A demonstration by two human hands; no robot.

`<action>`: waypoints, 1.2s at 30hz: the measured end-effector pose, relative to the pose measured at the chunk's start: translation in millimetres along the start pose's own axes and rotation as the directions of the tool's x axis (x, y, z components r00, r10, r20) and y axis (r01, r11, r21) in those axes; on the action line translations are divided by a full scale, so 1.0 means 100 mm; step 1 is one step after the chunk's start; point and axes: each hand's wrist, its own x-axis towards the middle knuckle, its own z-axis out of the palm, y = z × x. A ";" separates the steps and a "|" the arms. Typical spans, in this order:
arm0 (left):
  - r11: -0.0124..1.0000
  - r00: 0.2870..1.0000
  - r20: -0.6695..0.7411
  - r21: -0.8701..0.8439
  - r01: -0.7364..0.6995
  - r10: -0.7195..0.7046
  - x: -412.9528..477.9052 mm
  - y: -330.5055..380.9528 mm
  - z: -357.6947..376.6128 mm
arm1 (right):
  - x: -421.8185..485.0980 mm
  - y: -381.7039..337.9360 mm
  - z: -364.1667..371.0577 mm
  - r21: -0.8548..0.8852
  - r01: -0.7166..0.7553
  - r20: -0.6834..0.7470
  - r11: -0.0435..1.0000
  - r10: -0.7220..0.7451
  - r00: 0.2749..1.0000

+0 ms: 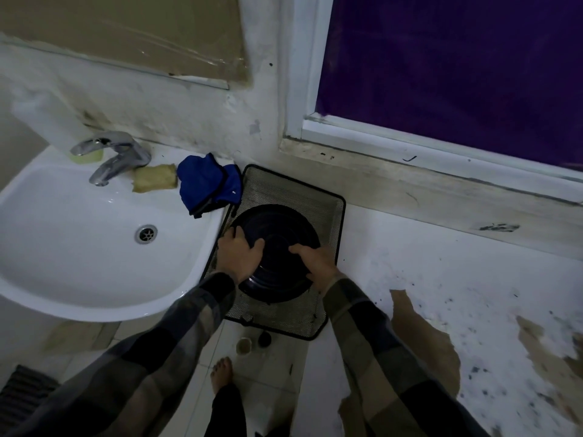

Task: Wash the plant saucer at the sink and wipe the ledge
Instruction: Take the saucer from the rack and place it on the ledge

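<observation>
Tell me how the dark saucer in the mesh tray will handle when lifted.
The saucer looks moulded with concentric rings, so it is probably stiff and light. Its glossy rim may be slippery. Being shallow and round, it seems unlikely to tip.

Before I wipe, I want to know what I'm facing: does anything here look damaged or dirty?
Yes. The white painted ledge is damaged on its near part: the coating has peeled in ragged patches showing brown beneath, with dark specks scattered around them.

Head view, steeply down, near sink point(63, 216)
</observation>
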 end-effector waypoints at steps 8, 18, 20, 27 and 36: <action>0.994 0.999 0.007 -0.100 0.034 -0.034 -0.03 0.00 -0.07 | -0.14 -0.15 -0.32 0.107 -0.021 0.001 0.994 0.021 1.000; 0.947 0.995 0.036 -0.305 0.101 -0.095 -0.32 0.30 -0.24 | -0.91 -0.40 -0.61 0.119 0.245 0.223 0.962 -0.267 0.938; 0.938 0.999 -0.007 -0.343 0.044 -0.050 -0.45 0.40 -0.29 | -1.04 -0.39 -0.61 0.029 0.397 0.239 0.917 -0.392 0.888; 0.668 0.993 0.111 -0.737 0.102 -0.029 -0.93 0.69 -0.41 | -1.46 -0.03 -0.72 -0.499 0.784 0.274 0.369 -0.791 0.547; 0.543 0.975 0.217 -0.824 0.160 0.041 -1.54 0.52 -0.17 | -1.70 0.53 -1.11 -0.680 0.722 0.375 -0.130 -0.908 0.189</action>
